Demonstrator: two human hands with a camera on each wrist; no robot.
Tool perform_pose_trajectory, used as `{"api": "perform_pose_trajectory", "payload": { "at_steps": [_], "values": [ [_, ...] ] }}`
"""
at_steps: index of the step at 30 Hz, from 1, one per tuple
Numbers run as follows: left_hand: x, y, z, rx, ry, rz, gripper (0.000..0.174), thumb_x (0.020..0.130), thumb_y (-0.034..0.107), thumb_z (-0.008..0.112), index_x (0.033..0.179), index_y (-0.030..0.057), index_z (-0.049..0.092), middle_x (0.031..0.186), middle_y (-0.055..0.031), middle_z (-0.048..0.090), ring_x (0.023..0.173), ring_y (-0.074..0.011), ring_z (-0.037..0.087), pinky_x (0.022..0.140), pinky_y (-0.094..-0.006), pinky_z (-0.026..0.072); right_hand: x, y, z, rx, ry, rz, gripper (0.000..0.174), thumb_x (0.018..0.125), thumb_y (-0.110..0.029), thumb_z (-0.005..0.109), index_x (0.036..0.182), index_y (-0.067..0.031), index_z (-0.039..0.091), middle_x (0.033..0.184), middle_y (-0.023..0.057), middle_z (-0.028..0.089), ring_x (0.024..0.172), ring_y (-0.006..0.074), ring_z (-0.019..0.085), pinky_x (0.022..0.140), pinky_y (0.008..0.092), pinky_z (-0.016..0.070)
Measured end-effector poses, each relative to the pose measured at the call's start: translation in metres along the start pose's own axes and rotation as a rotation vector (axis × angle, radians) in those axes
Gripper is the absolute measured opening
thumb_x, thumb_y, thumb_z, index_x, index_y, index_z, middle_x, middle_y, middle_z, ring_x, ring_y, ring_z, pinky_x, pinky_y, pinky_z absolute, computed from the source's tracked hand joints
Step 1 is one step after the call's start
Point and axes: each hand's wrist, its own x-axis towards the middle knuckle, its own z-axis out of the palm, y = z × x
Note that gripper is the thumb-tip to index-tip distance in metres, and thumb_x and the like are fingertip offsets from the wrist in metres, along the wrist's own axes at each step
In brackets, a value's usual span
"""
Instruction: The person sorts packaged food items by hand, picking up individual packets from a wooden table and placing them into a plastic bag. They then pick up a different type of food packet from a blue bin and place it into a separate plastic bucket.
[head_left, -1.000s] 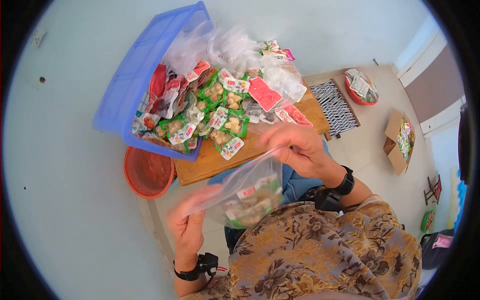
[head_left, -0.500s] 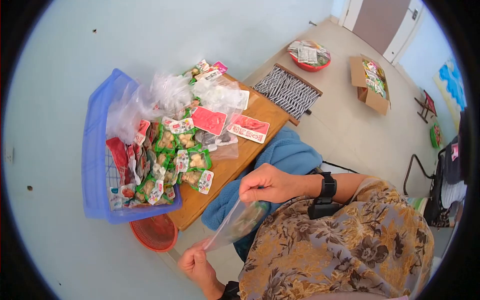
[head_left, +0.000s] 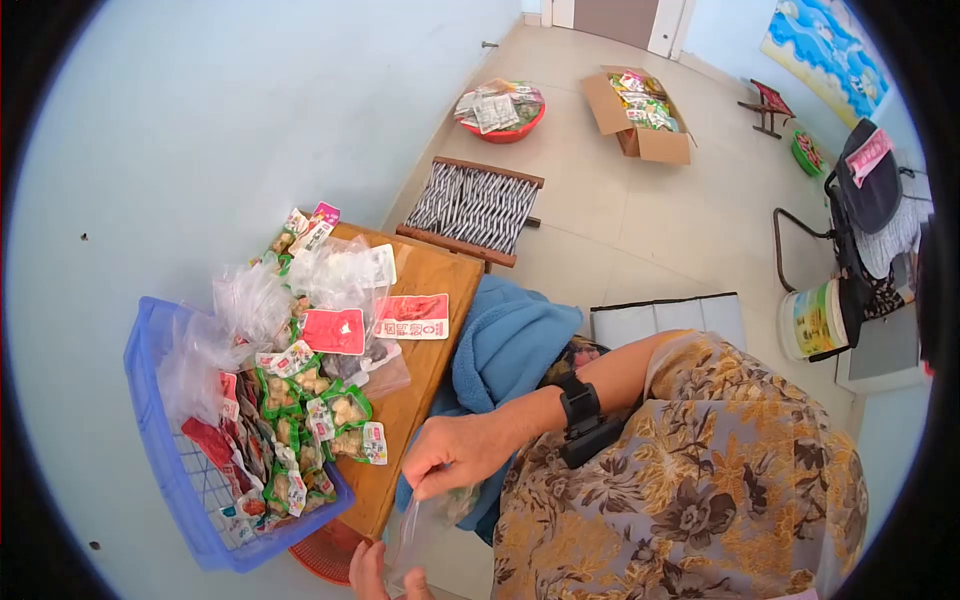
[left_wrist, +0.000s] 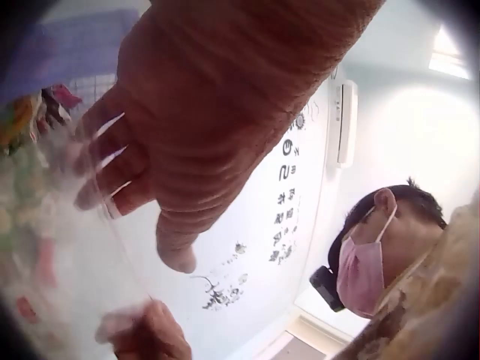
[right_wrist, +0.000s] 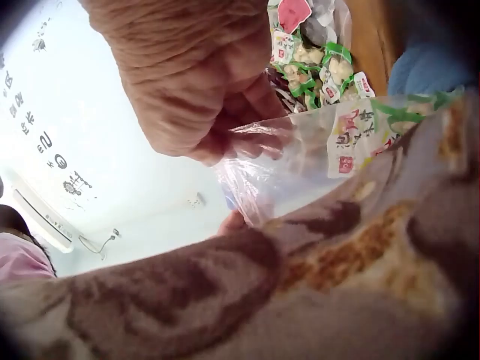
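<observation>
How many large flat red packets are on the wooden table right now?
2. One red packet lies atop the snack pile; the second red packet lies beside it on the wooden table. Others may be hidden under the clear bags.

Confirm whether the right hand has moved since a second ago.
Yes. The right hand, pinching the clear bag, has shifted along the near edge of the wooden table toward the red basket.
</observation>
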Motion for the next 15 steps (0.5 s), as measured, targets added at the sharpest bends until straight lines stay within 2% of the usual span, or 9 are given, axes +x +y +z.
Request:
{"api": "perform_pose_trajectory", "payload": {
  "at_steps": [2, 3, 5, 6, 8, 9, 11, 13, 15],
  "values": [
    [0.013, 0.029, 0.004, 0.288, -0.086, 0.121, 0.031, 0.087, 0.010, 0.070, 0.115, 0.0000, 0.065, 0.116, -0.0159, 0.066, 0.107, -0.0344, 0.062, 0.098, -0.0407, 0.0479, 0.000, -0.004, 0.000, -0.004, 0.000, -0.039, 0.022, 0.089, -0.016, 0.065, 0.075, -0.0002, 0.058, 0.064, 0.0145, 0.056, 0.055, 0.0252, 0.055, 0.054, 0.0364, 0.0417],
    [0.015, 0.028, 0.008, 0.307, -0.070, 0.105, 0.031, 0.087, 0.010, 0.070, 0.115, 0.0000, 0.065, 0.116, -0.0159, 0.066, 0.107, -0.0344, 0.062, 0.098, -0.0407, 0.0479, 0.003, -0.005, 0.003, 0.000, -0.011, -0.081, 0.022, 0.089, -0.016, 0.064, 0.075, -0.0003, 0.059, 0.065, 0.0158, 0.057, 0.056, 0.0290, 0.055, 0.054, 0.0371, 0.0420],
    [0.016, 0.011, 0.019, 0.346, -0.266, 0.136, 0.041, 0.085, 0.020, 0.075, 0.121, 0.0048, 0.064, 0.130, -0.0168, 0.058, 0.116, -0.0363, 0.058, 0.101, -0.0459, 0.0466, 0.002, -0.006, 0.000, -0.045, -0.061, -0.100, 0.021, 0.091, -0.016, 0.064, 0.078, 0.0004, 0.060, 0.068, 0.0143, 0.058, 0.060, 0.0290, 0.057, 0.055, 0.0373, 0.0432],
    [0.021, 0.011, 0.025, 0.386, -0.232, 0.097, 0.041, 0.085, 0.020, 0.075, 0.121, 0.0048, 0.064, 0.130, -0.0168, 0.058, 0.116, -0.0363, 0.058, 0.101, -0.0459, 0.0466, 0.001, -0.005, -0.003, -0.119, -0.080, -0.105, 0.020, 0.093, -0.015, 0.064, 0.081, 0.0011, 0.062, 0.071, 0.0129, 0.060, 0.064, 0.0289, 0.060, 0.056, 0.0374, 0.0443],
    [0.030, 0.015, 0.042, 0.251, -0.054, 0.255, 0.015, 0.082, 0.010, 0.075, 0.084, 0.0003, 0.064, 0.079, -0.0123, 0.066, 0.072, -0.0273, 0.061, 0.067, -0.0384, 0.0487, -0.002, 0.000, -0.004, -0.106, -0.105, -0.086, 0.018, 0.093, -0.016, 0.064, 0.084, 0.0004, 0.063, 0.072, 0.0123, 0.061, 0.064, 0.0283, 0.060, 0.056, 0.0370, 0.0444],
    [0.028, 0.016, 0.042, 0.280, -0.033, 0.233, 0.015, 0.082, 0.010, 0.075, 0.084, 0.0003, 0.064, 0.079, -0.0123, 0.066, 0.072, -0.0273, 0.061, 0.067, -0.0384, 0.0487, -0.002, -0.002, -0.005, -0.083, -0.131, -0.110, 0.018, 0.093, -0.016, 0.064, 0.084, 0.0004, 0.063, 0.072, 0.0123, 0.061, 0.064, 0.0283, 0.060, 0.056, 0.0370, 0.0444],
    [0.025, 0.019, 0.045, 0.189, -0.010, 0.189, 0.013, 0.077, 0.003, 0.075, 0.085, 0.0015, 0.065, 0.079, -0.0128, 0.063, 0.072, -0.0320, 0.060, 0.066, -0.0385, 0.0486, -0.005, -0.010, -0.010, -0.106, -0.132, 0.038, 0.016, 0.093, -0.015, 0.065, 0.086, -0.0001, 0.065, 0.073, 0.0125, 0.061, 0.064, 0.0276, 0.061, 0.056, 0.0365, 0.0447],
    [0.023, 0.022, 0.045, 0.200, -0.008, 0.168, 0.011, 0.079, 0.003, 0.074, 0.084, 0.0011, 0.064, 0.078, -0.0118, 0.063, 0.071, -0.0308, 0.060, 0.064, -0.0379, 0.0485, -0.005, -0.013, -0.012, -0.119, -0.157, 0.074, 0.014, 0.092, -0.013, 0.066, 0.089, 0.0001, 0.066, 0.078, 0.0120, 0.065, 0.068, 0.0252, 0.063, 0.060, 0.0346, 0.0470],
    [0.019, 0.019, 0.044, 0.217, -0.007, 0.201, 0.011, 0.081, 0.007, 0.073, 0.085, 0.0047, 0.063, 0.078, -0.0088, 0.062, 0.074, -0.0295, 0.060, 0.063, -0.0389, 0.0475, -0.004, -0.015, -0.008, 0.009, -0.113, 0.058, 0.013, 0.091, -0.012, 0.068, 0.090, 0.0006, 0.067, 0.084, 0.0114, 0.067, 0.073, 0.0230, 0.065, 0.064, 0.0329, 0.0494]
  ]
}}
